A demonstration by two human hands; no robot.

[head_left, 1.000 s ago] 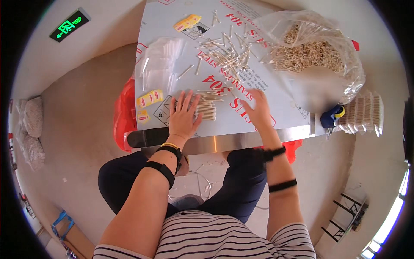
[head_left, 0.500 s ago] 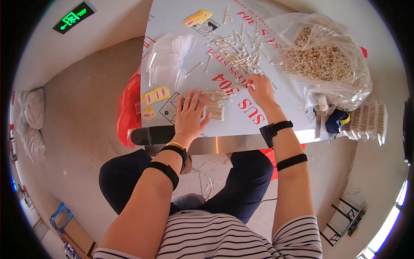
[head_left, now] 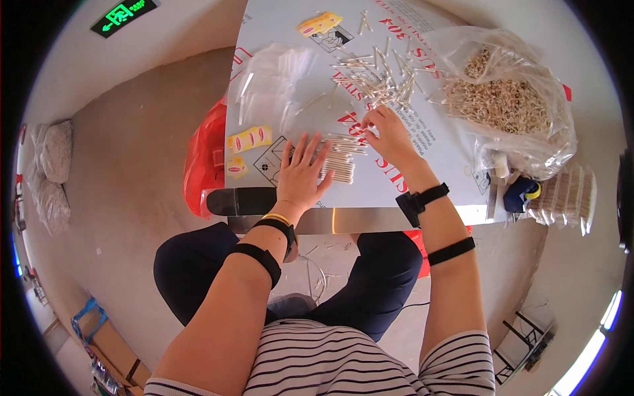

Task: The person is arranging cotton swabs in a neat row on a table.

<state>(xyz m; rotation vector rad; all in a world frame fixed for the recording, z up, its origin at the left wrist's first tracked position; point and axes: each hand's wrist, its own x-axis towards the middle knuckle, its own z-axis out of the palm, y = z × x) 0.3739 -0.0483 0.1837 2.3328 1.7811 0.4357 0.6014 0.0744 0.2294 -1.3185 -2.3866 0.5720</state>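
My left hand (head_left: 302, 177) lies flat on the grey printed sheet that covers the table, fingers spread and holding nothing. Its thumb and index finger are beside a neat row of cotton swabs (head_left: 341, 164), laid side by side. My right hand (head_left: 391, 136) is just above and right of that row, at the near edge of a loose, jumbled heap of cotton swabs (head_left: 380, 82). Its thumb and index finger come together in a pinch; whatever is between the fingertips is too small to make out.
Clear plastic sleeves (head_left: 267, 86) lie at the left, with yellow printed cards (head_left: 250, 138) below them and more yellow cards (head_left: 319, 24) farther back. An open clear bag of cotton swabs (head_left: 505, 102) sits at right. A dark blue tape dispenser (head_left: 520, 194) stands by the right edge.
My right hand has moved left, from the loose heap toward the neat row. My left hand keeps its place beside the row. The whole view has shifted slightly.
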